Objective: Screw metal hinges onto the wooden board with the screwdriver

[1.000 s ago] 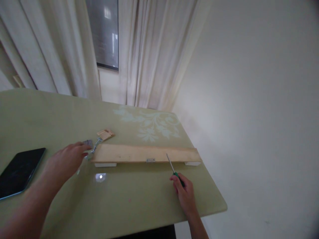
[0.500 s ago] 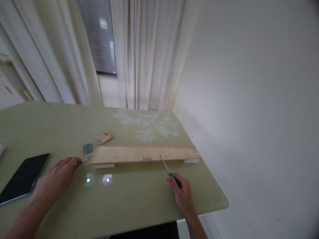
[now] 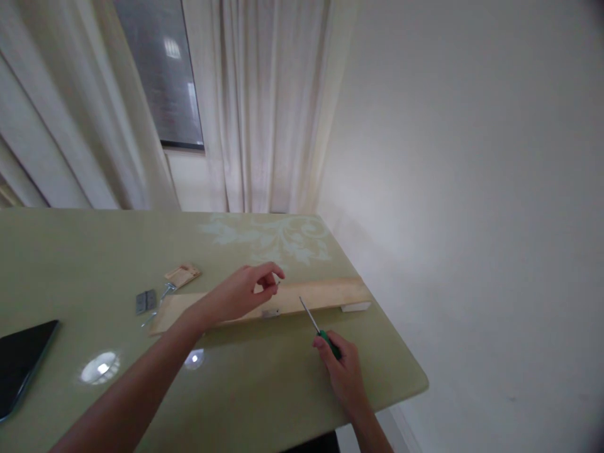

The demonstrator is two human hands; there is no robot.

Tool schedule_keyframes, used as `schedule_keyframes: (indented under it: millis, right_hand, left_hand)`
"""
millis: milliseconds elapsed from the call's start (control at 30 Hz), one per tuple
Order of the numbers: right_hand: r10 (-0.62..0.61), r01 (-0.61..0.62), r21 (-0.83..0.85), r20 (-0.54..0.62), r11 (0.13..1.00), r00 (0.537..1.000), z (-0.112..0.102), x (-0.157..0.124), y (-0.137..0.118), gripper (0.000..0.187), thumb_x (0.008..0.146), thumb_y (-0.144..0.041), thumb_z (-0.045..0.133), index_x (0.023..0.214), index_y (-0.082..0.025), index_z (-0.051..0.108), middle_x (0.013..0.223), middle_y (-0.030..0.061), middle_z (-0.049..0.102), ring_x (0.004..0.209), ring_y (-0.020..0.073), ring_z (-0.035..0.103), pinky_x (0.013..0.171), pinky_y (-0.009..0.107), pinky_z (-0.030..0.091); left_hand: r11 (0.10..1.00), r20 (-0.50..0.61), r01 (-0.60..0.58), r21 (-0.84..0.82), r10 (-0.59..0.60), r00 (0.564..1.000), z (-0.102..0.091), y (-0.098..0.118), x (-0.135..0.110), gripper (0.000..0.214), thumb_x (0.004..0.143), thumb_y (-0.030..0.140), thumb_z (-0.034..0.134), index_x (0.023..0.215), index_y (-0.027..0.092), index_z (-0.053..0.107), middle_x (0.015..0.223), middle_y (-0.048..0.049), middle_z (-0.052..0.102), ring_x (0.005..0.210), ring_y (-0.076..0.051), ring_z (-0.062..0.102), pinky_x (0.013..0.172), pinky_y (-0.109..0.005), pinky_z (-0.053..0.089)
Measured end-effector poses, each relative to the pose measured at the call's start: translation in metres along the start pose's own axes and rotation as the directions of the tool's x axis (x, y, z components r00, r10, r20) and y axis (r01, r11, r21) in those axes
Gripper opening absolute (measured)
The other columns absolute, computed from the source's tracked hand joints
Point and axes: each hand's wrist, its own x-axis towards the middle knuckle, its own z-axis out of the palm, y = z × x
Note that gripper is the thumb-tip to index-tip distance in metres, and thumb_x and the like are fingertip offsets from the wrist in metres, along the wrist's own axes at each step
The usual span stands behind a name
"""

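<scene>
Over the middle of a long pale wooden board (image 3: pixel 330 291), my left hand (image 3: pixel 240 291) is closed in a pinch on a small screw (image 3: pixel 278 283), whose tip shows past the fingers. Just below that hand, a small metal plate (image 3: pixel 270 313) sits at the board's near edge. My right hand (image 3: pixel 344 371) is wrapped round the green handle of a screwdriver (image 3: pixel 309 313). Its shaft points up and left, with the tip over the board, right of the plate. My left forearm hides part of the board's left half.
A white block (image 3: pixel 356 307) props the board's right end. Left of the board lie a grey hinge (image 3: pixel 146 301), some screws (image 3: pixel 167 289) and a small wooden piece (image 3: pixel 183 275). A dark tablet (image 3: pixel 26 355) rests at the table's left. A wall (image 3: pixel 448 220) borders the right side.
My left hand has moved right, from beside the board's left end to above its middle, with a small screw in its fingers. The right hand and screwdriver stay nearly still. The view has shifted slightly.
</scene>
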Motion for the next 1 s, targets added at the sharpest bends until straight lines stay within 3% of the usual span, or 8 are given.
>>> schedule_keyframes:
  millis: [100, 267, 600, 833, 1000]
  right_hand:
    - [0.029, -0.029, -0.007, -0.019, 1.000, 0.999, 0.001, 0.000, 0.001, 0.056, 0.094, -0.070, 0.059, 0.072, -0.020, 0.069, 0.060, -0.0019, 0.047, 0.060, 0.0154, 0.044, 0.058, 0.029, 0.033]
    - [0.071, -0.072, -0.038, -0.032, 0.997, 0.997, 0.003, 0.002, 0.001, 0.054, 0.092, -0.068, 0.063, 0.067, -0.020, 0.065, 0.062, -0.0006, 0.050, 0.065, 0.0170, 0.047, 0.061, 0.029, 0.036]
    - [0.100, -0.103, -0.055, -0.064, 0.993, 0.993, 0.001, 0.000, 0.000, 0.050, 0.089, -0.068, 0.066, 0.072, -0.022, 0.074, 0.058, 0.0006, 0.054, 0.062, 0.0189, 0.052, 0.056, 0.028, 0.040]
    - [0.093, -0.095, -0.061, -0.035, 0.994, 0.995, 0.001, 0.002, -0.002, 0.053, 0.090, -0.070, 0.064, 0.075, -0.020, 0.075, 0.056, -0.0006, 0.052, 0.060, 0.0170, 0.048, 0.054, 0.027, 0.036]
    - [0.079, -0.081, -0.069, -0.027, 0.994, 0.997, 0.001, 0.003, -0.007, 0.054, 0.089, -0.070, 0.064, 0.073, -0.020, 0.074, 0.058, -0.0003, 0.053, 0.060, 0.0164, 0.046, 0.054, 0.027, 0.035]
  left_hand:
    - [0.999, 0.120, -0.022, -0.035, 0.026, 0.992, 0.011, -0.011, 0.018, 0.023, 0.094, 0.031, 0.062, 0.112, 0.024, 0.076, 0.092, -0.0022, 0.079, 0.086, -0.017, 0.072, 0.078, -0.028, 0.052]
    - [0.988, 0.248, 0.013, -0.151, 0.025, 0.968, 0.018, -0.029, 0.020, 0.017, 0.093, 0.033, 0.065, 0.094, 0.020, 0.075, 0.092, -0.0032, 0.080, 0.087, -0.018, 0.072, 0.080, -0.027, 0.052]
    - [0.993, 0.315, 0.008, -0.118, 0.029, 0.949, 0.023, -0.031, 0.019, 0.017, 0.083, 0.017, 0.065, 0.092, 0.020, 0.079, 0.085, -0.0018, 0.080, 0.078, -0.016, 0.072, 0.072, -0.025, 0.051]
    - [0.999, 0.312, -0.046, 0.021, 0.037, 0.950, 0.020, -0.036, 0.020, 0.020, 0.080, 0.014, 0.064, 0.086, 0.022, 0.082, 0.081, -0.0011, 0.080, 0.072, -0.016, 0.071, 0.068, -0.024, 0.047]
    - [0.987, 0.308, -0.151, 0.057, 0.127, 0.943, 0.023, -0.032, 0.021, 0.021, 0.082, 0.014, 0.064, 0.080, 0.024, 0.082, 0.078, -0.0014, 0.079, 0.071, -0.016, 0.069, 0.070, -0.026, 0.046]
